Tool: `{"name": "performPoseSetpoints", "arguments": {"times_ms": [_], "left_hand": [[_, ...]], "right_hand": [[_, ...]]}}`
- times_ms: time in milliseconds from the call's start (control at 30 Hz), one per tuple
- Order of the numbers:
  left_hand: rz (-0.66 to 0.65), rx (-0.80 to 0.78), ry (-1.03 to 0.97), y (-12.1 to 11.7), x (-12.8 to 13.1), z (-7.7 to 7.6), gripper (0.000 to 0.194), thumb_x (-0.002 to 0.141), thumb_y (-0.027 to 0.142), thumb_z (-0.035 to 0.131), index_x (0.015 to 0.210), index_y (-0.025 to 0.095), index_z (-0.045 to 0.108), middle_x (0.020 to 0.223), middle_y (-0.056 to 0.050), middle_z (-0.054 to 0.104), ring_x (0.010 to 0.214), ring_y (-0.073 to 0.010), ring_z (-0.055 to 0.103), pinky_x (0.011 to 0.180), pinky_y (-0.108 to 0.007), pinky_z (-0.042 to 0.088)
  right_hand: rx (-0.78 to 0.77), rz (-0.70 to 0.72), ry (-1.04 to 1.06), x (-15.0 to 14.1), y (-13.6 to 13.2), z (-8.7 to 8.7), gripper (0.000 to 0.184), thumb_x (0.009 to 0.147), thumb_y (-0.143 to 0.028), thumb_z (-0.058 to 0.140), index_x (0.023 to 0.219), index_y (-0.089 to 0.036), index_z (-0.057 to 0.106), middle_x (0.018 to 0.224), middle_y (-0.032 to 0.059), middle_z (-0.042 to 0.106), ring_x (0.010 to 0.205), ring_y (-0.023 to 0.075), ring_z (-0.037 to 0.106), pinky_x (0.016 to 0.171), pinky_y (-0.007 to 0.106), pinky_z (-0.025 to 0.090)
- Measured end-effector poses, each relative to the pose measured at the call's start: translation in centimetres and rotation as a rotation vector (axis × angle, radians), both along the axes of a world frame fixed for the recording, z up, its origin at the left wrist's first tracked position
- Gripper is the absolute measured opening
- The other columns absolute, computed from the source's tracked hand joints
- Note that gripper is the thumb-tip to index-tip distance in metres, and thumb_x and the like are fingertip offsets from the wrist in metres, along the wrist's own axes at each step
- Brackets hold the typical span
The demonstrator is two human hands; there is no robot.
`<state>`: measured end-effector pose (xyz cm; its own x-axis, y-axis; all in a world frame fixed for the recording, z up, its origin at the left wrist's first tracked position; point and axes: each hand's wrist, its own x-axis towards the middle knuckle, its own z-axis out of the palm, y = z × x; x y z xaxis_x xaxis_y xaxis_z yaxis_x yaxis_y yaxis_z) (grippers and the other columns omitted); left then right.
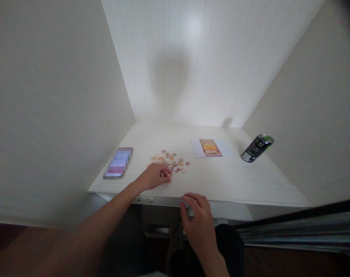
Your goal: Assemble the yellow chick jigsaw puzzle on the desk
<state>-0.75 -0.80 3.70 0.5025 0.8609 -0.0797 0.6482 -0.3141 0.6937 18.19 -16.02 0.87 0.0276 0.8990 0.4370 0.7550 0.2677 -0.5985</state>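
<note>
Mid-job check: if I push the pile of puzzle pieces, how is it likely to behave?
The pile of puzzle pieces would probably spread rather than move as one, since the pieces lie loose and scattered. Each piece is likely light, being small and thin-looking. They may slide fairly easily, as the tabletop looks flat and smooth.

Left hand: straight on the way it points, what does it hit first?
Likely the loose puzzle pieces just past the left hand, unless it passes above them; its height over the tabletop is unclear.
</note>
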Motion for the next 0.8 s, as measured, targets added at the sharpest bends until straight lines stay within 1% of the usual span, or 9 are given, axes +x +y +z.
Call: {"name": "performPoseSetpoints", "arguments": {"times_ms": [100,200,300,367,433,533,600,700,800], "left_hand": [[-0.027,0.101,0.069,-0.2,0.5,0.2,0.015,0.079,0.029,0.071,0.092,0.024,0.074,0.076,0.003,0.066,0.066,-0.0123,0.056,0.067,-0.027,0.037],[-0.080,0.183,0.124,-0.3,0.1,0.5,0.008,0.082,0.032,0.070,0.086,0.027,0.075,0.072,0.002,0.061,0.069,-0.0137,0.053,0.067,-0.029,0.034],[-0.089,0.249,0.149,-0.6,-0.9,0.5,0.013,0.088,0.037,0.065,0.090,0.029,0.076,0.082,-0.001,0.060,0.076,-0.0152,0.053,0.070,-0.030,0.035],[-0.077,0.285,0.143,-0.8,-1.8,0.4,0.020,0.093,0.040,0.061,0.098,0.027,0.075,0.092,-0.003,0.061,0.084,-0.0159,0.056,0.076,-0.030,0.039],[-0.052,0.327,0.124,-1.0,-2.9,0.1,0.024,0.096,0.040,0.055,0.100,0.025,0.074,0.098,-0.003,0.061,0.092,-0.0159,0.056,0.083,-0.030,0.042],[0.020,0.410,0.101,-1.3,-4.3,-0.6,0.026,0.098,0.038,0.051,0.104,0.023,0.072,0.104,-0.004,0.061,0.100,-0.0168,0.055,0.092,-0.032,0.042],[0.063,0.469,0.088,-1.6,-5.1,-1.2,0.025,0.097,0.037,0.053,0.108,0.024,0.071,0.108,-0.004,0.060,0.104,-0.0172,0.054,0.095,-0.034,0.042],[0.100,0.542,0.065,-2.2,-5.7,-2.0,0.023,0.097,0.034,0.054,0.113,0.025,0.069,0.112,-0.004,0.059,0.105,-0.0163,0.053,0.095,-0.035,0.043],[0.131,0.608,0.044,-2.7,-6.0,-2.6,0.020,0.096,0.030,0.055,0.108,0.022,0.069,0.112,-0.006,0.058,0.105,-0.0173,0.053,0.094,-0.036,0.043]], "right_hand": [[-0.002,-0.010,-0.095,-0.3,1.8,-0.4,0.020,0.090,-0.014,0.059,0.107,-0.018,0.069,0.113,0.0121,0.068,0.105,0.0292,0.058,0.093,0.048,0.046],[-0.025,0.001,-0.137,-0.5,3.4,-0.3,0.022,0.092,-0.016,0.057,0.109,-0.020,0.070,0.117,0.0117,0.069,0.108,0.0303,0.058,0.092,0.048,0.045],[-0.045,0.029,-0.183,-0.4,5.1,0.0,0.024,0.093,-0.017,0.055,0.113,-0.022,0.069,0.125,0.0103,0.068,0.113,0.0316,0.056,0.094,0.049,0.043],[-0.051,0.054,-0.211,-0.2,6.4,0.2,0.028,0.093,-0.018,0.056,0.118,-0.023,0.068,0.133,0.0093,0.065,0.119,0.0324,0.054,0.096,0.050,0.041],[-0.056,0.066,-0.230,0.3,7.8,0.2,0.032,0.092,-0.018,0.057,0.123,-0.023,0.066,0.136,0.0098,0.063,0.122,0.0329,0.053,0.097,0.051,0.039],[-0.063,0.062,-0.240,1.2,9.9,0.1,0.034,0.093,-0.019,0.056,0.125,-0.021,0.065,0.129,0.0126,0.067,0.116,0.0330,0.056,0.094,0.049,0.041],[-0.064,0.085,-0.239,1.9,11.2,0.0,0.033,0.092,-0.018,0.056,0.124,-0.021,0.067,0.121,0.0119,0.070,0.111,0.0312,0.058,0.092,0.046,0.043],[-0.056,0.139,-0.225,2.5,12.4,-0.4,0.030,0.093,-0.017,0.055,0.118,-0.022,0.071,0.113,0.0093,0.073,0.105,0.0276,0.060,0.091,0.041,0.046],[-0.046,0.154,-0.195,2.7,13.0,-0.8,0.027,0.094,-0.017,0.054,0.112,-0.021,0.074,0.109,0.0101,0.073,0.103,0.0267,0.060,0.091,0.041,0.048]]}}
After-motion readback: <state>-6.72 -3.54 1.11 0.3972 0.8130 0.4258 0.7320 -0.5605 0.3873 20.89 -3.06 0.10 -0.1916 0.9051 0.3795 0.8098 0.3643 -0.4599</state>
